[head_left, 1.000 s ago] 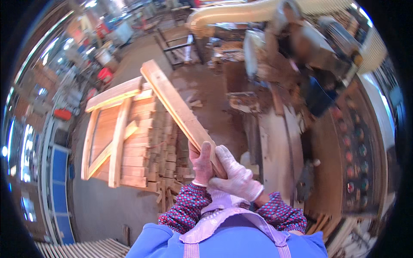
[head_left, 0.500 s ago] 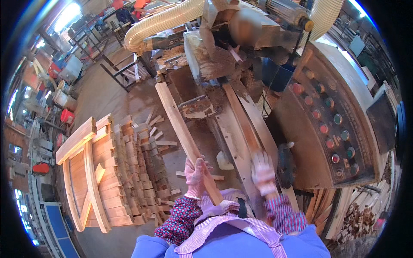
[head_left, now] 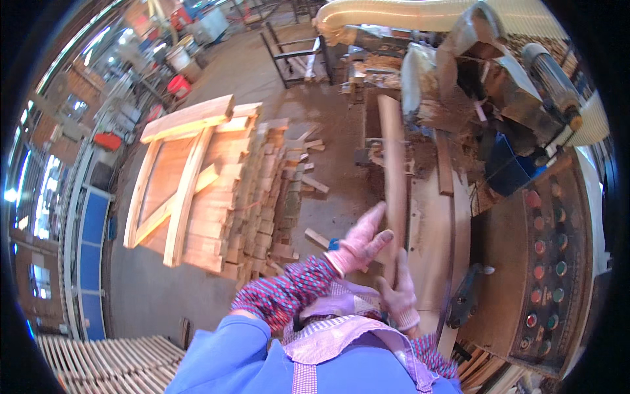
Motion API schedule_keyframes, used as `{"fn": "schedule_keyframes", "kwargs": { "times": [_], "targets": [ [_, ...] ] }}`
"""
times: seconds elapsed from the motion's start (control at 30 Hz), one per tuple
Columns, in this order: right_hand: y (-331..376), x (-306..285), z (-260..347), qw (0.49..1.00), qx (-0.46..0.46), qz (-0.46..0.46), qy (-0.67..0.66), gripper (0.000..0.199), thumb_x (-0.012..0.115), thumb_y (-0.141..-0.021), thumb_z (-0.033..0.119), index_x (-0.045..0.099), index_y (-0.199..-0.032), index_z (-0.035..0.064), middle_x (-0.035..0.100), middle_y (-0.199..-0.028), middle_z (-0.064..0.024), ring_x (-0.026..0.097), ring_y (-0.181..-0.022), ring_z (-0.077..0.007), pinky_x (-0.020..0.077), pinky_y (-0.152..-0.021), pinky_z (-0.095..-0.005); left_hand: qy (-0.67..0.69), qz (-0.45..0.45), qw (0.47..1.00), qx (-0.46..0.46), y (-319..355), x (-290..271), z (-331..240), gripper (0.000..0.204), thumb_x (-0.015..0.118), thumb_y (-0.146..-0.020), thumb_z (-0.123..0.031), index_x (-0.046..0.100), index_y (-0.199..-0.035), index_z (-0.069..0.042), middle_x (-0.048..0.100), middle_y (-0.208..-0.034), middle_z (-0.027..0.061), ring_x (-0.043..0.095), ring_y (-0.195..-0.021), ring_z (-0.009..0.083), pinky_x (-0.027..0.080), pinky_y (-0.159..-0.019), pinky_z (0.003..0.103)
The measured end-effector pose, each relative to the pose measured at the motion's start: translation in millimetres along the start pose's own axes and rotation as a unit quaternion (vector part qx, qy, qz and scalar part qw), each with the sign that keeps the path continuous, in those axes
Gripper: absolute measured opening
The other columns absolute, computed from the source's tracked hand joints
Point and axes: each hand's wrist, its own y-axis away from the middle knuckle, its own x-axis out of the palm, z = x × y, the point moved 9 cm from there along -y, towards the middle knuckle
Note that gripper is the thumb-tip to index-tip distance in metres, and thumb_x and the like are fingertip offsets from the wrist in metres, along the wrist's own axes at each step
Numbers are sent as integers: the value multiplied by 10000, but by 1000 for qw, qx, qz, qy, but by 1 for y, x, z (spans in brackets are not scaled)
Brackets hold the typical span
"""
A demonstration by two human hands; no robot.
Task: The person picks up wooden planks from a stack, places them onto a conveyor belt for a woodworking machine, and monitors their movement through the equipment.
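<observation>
A long wooden plank lies lengthwise on the machine table, its far end near the machine's hood. My left hand, in a pink glove, hovers with fingers spread beside the plank's near part. My right hand, also gloved, is at the plank's near end, fingers along it; a firm grip cannot be made out.
A stack of cut wooden boards with a wooden frame on top stands on the floor to the left. Loose offcuts lie by it. A control panel with coloured buttons is at right. A pale dust hose runs overhead.
The plank, held up over the board stack a second ago, has swung right and now lies on the machine table. My left hand has come off it and opened.
</observation>
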Motion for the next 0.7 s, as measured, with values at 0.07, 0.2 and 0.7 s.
{"fn": "schedule_keyframes", "kwargs": {
  "times": [0.07, 0.2, 0.7],
  "targets": [
    [45, -24, -23, 993, 58, -61, 79, 747, 655, -841, 100, 327, -1499, -30, 386, -1511, -265, 407, -1395, -367, 334, -1154, -389, -293, -18, 956, -9, -32, -78, -40, 823, 737, -886, -275, 291, -1513, 16, 347, -1541, 199, 314, -1446, 304, 271, -1189, 423],
    [139, -45, -72, 941, 96, -117, 304, 677, 623, -842, 76, 398, -1478, 15, 428, -1476, -269, 410, -1364, -451, 329, -1151, -497, -337, -375, 863, 25, -81, -357, -65, 773, 661, -908, -351, 330, -1468, 68, 416, -1460, 288, 416, -1356, 378, 329, -1134, 423],
    [-165, -109, -137, 854, 13, -119, 507, 512, 504, -973, 237, 450, -1471, 131, 431, -1513, -141, 430, -1358, -362, 256, -1195, -480, 360, -453, 810, -101, -65, -606, 63, 435, 670, -865, -280, 567, -1210, -35, 664, -1129, 147, 637, -1032, 299, 499, -958, 421]
  ]
}}
